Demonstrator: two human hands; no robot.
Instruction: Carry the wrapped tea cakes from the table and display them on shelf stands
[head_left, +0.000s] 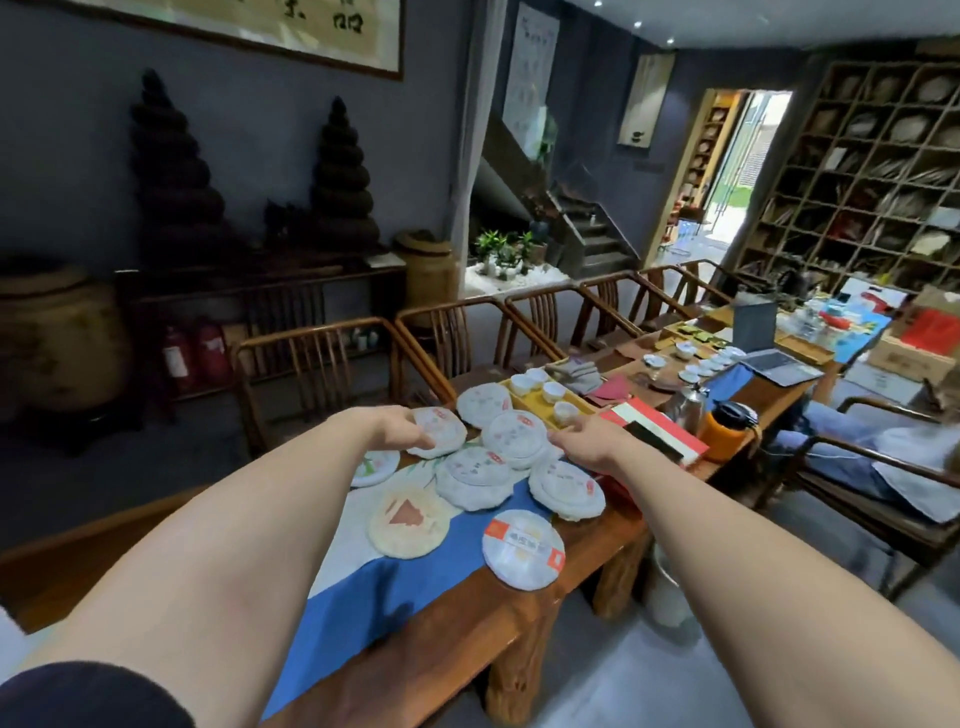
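Several round paper-wrapped tea cakes lie on a blue and white cloth (374, 587) at the near end of a long wooden table (467, 639). My left hand (395, 423) grips the left edge of one cake (444, 428) near the far left of the group. My right hand (587, 436) reaches in from the right, its fingertips touching the right edge of another cake (514, 434). Other cakes lie nearer me: one in the middle (472, 475), one at the right (566, 488) and one with a red label (522, 548).
A yellow tray of white cups (540, 408), a red and white box (654, 431), a kettle (688, 402) and an orange bottle (724, 431) stand beyond the cakes. Wooden chairs (322, 364) line the table's left side. A grid shelf wall (872, 182) fills the far right; a person sits at the right (857, 436).
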